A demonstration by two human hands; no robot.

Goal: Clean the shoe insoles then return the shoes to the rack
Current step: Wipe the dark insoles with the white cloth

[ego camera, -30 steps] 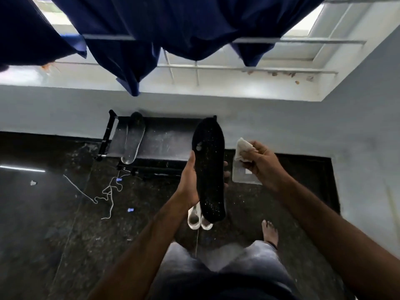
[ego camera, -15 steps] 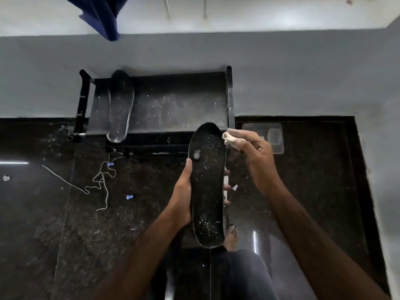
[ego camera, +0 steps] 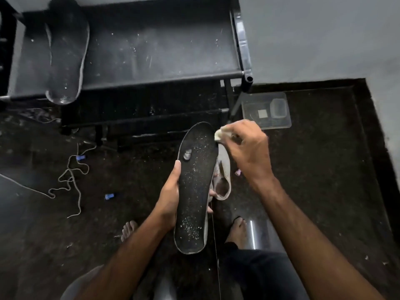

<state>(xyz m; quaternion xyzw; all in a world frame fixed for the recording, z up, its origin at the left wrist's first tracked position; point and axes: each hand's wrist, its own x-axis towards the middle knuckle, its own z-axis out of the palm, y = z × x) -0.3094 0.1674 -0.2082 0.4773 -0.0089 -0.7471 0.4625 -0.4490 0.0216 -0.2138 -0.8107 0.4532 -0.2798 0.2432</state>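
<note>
My left hand (ego camera: 170,197) grips a long black insole (ego camera: 195,187) by its edges, held upright and speckled with pale grit. My right hand (ego camera: 246,149) pinches a small white wipe (ego camera: 218,134) against the insole's upper right edge. A white shoe (ego camera: 223,179) lies on the floor behind the insole, partly hidden by it. A second dark insole (ego camera: 66,50) rests on the left of the black shoe rack's (ego camera: 155,50) top shelf, its end hanging over the front edge.
A clear plastic tray (ego camera: 267,110) sits on the dark floor right of the rack. A white string (ego camera: 71,176) and small blue bits (ego camera: 109,196) lie at left. Both my bare feet (ego camera: 237,229) stand below the insole. A grey wall rises at right.
The view has tilted down and closer to the rack and floor. The wipe in my right hand has come against the insole's top edge. The white shoe shows behind the insole.
</note>
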